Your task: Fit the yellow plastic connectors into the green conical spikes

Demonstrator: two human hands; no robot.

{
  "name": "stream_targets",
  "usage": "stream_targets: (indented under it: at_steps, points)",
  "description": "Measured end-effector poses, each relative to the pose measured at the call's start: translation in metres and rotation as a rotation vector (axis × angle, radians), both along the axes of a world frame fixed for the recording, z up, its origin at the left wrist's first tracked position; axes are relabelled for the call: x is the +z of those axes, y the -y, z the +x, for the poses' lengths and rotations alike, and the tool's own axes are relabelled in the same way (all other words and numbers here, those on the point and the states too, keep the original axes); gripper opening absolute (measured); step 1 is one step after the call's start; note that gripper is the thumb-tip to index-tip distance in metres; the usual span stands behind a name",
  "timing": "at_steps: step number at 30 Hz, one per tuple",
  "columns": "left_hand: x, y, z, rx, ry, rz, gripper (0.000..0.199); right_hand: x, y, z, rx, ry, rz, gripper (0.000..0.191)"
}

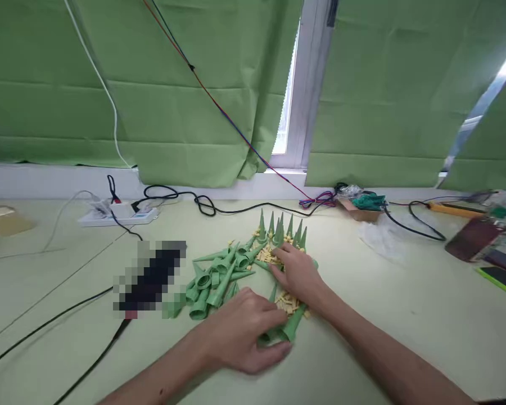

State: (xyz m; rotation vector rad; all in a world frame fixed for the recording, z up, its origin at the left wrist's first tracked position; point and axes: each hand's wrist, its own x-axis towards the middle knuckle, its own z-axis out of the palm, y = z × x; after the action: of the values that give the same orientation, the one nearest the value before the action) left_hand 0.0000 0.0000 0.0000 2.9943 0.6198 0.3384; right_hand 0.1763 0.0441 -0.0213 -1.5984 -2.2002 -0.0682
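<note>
Green hollow cones (223, 275) lie in a loose heap left of the middle of the table. Behind my hands several green cones (279, 229) stand with their points up. Small yellow pieces (287, 304) are scattered between my hands and in front of the standing cones. My right hand (297, 270) reaches in among the yellow pieces, its fingers bent; whatever its fingertips touch is hidden. My left hand (255, 332) is nearer the camera, thumb and fingers curved apart beside a lying green cone (293, 325), with nothing visible between them.
A dark pixelated object (154, 278) with a cable lies to the left. Behind it is a white power strip (118, 216). Black cable runs along the wall. A small cardboard box (358, 211), plastic wrap (382, 239) and phones (504, 281) are at the right.
</note>
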Motion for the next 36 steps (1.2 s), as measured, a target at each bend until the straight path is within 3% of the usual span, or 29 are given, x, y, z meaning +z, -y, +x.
stream_targets:
  at_steps: [7, 28, 33, 36]
  points:
    - [-0.007, 0.002, 0.002, -0.030, -0.010, 0.129, 0.017, 0.001, 0.000, 0.000, 0.014, 0.020, -0.031, 0.020]
    - [-0.016, -0.030, 0.000, -0.018, 0.170, 0.530, 0.026, -0.007, -0.004, 0.002, 0.017, 0.002, -0.067, 0.013]
    - [-0.014, -0.024, -0.002, -0.037, 0.218, 0.495, 0.026, -0.007, -0.004, 0.002, 0.018, 0.001, -0.072, 0.012]
    - [-0.014, -0.014, 0.001, -0.106, 0.200, 0.425, 0.038, -0.005, -0.003, 0.002, 0.016, -0.001, -0.075, 0.013]
